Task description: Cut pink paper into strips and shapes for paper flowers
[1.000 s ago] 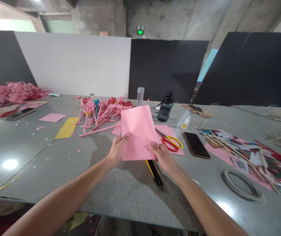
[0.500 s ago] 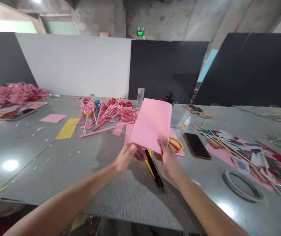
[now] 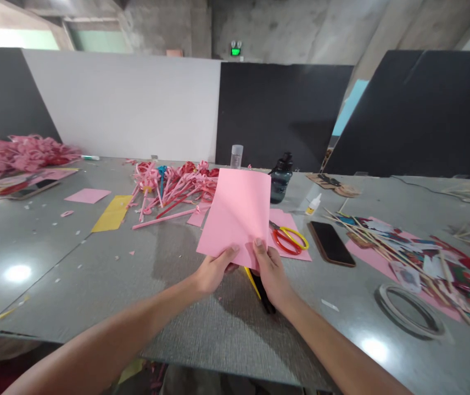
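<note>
Paper (image 3: 239,211) in the clamped grip of both hands (image 3: 216,271) (image 3: 272,274), partly before scissors (image 3: 282,229) and clear bottle (image 3: 236,157).

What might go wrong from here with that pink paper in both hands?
The pink paper bows, and both the left hand and right hand grip near its lower edge, so it might crease there.
The scissors lie just beyond, blades partly hidden behind the paper; a lowered sheet could catch on them.
The black-and-yellow tool, partly hidden by the right hand, might get knocked.
</note>
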### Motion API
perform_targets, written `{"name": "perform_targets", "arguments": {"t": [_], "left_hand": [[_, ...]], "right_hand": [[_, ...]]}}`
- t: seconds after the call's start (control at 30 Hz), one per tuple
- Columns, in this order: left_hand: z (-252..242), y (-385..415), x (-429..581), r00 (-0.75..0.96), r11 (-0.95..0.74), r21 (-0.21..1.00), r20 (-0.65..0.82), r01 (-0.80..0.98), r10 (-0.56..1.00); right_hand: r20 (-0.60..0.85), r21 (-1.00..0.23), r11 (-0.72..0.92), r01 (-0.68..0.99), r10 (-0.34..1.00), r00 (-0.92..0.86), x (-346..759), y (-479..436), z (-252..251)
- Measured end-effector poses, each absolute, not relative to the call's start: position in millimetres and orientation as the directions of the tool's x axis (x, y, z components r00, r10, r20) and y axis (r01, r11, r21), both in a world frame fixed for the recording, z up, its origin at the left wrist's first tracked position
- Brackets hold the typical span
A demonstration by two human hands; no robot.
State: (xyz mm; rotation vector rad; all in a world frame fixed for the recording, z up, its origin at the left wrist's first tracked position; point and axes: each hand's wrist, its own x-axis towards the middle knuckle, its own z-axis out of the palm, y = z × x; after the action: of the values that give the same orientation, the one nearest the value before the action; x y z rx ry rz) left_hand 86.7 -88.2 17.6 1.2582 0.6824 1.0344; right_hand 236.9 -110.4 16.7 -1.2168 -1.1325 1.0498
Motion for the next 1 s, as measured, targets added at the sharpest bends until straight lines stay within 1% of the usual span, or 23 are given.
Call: {"name": "perform_targets", "arguments": {"t": [0.13,0.33,0.4,0.5,0.63,0.73,1.0], "left_hand": [[26.0,-89.3,86.7,0.384,0.012,0.959,0.101,-0.283,0.918],[22.9,-78.0,78.4,0.360,0.055,0.946,0.067,-0.320,0.930],[19.7,-75.7,76.7,0.349,0.057,0.941,0.067,-0.332,0.935],[15.5,-77.4,78.0,0.379,0.047,0.942,0.087,-0.331,0.921],[9.7,-83.3,84.4,0.511,-0.048,0.975,0.155,-0.217,0.845],[8.3,-84.3,86.8,0.513,-0.099,0.982,0.169,-0.162,0.842],[22.4,-80.2,80.9,0.520,-0.019,0.972,0.142,-0.235,0.842]], "right_hand": [[0.043,-0.998,0.047,-0.035,0.994,0.099,237.1,-109.5,19.1],[-0.012,-1.000,-0.014,-0.018,0.992,-0.127,238.1,-113.5,24.3],[-0.012,-1.000,-0.012,0.004,0.988,-0.157,237.7,-115.0,25.3],[0.013,-1.000,0.017,0.026,0.990,-0.138,236.5,-115.4,25.5],[0.076,-0.996,0.079,0.037,0.995,-0.064,234.5,-114.2,24.8],[0.107,-0.993,0.108,0.044,0.994,-0.029,233.0,-113.5,23.6],[0.087,-0.996,0.088,0.005,0.993,-0.082,230.8,-112.4,22.4]]}}
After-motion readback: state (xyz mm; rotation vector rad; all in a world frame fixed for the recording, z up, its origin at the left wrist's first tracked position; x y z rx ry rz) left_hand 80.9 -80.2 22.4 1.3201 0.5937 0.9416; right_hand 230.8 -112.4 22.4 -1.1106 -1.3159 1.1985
